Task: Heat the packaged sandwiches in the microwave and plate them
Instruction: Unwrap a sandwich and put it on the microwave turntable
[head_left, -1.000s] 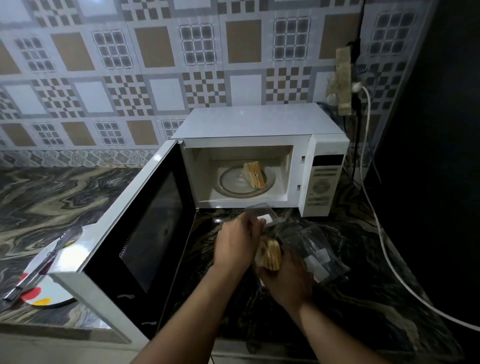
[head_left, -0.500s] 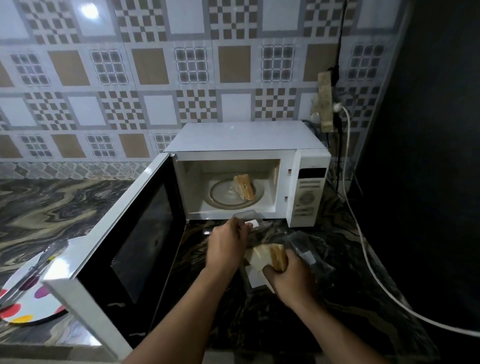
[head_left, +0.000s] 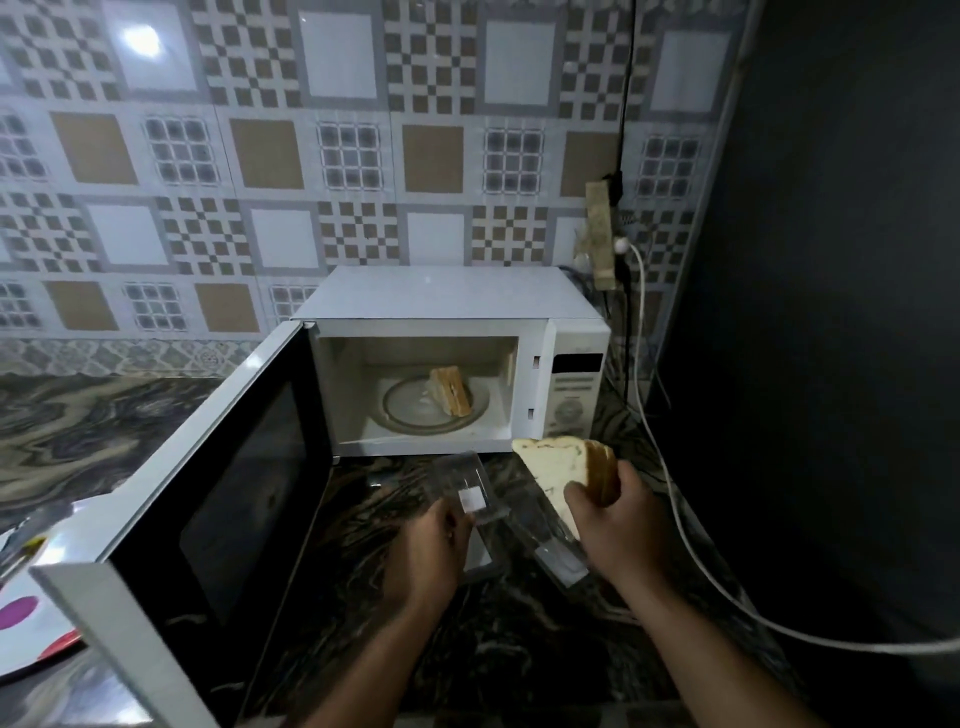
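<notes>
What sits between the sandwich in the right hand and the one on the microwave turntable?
Head view: only the microwave's front sill and a bare strip of counter separate the held sandwich from the sandwich on the turntable.

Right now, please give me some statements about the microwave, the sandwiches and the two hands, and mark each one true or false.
1. The microwave door stands open. True.
2. The turntable is bare. False: one sandwich already lies on it.
3. The right hand holds a second sandwich in front of the microwave. True.
4. The left hand grips a fork. False: it holds the clear plastic package.
5. The second sandwich is wrapped. False: it is out of its package.
</notes>
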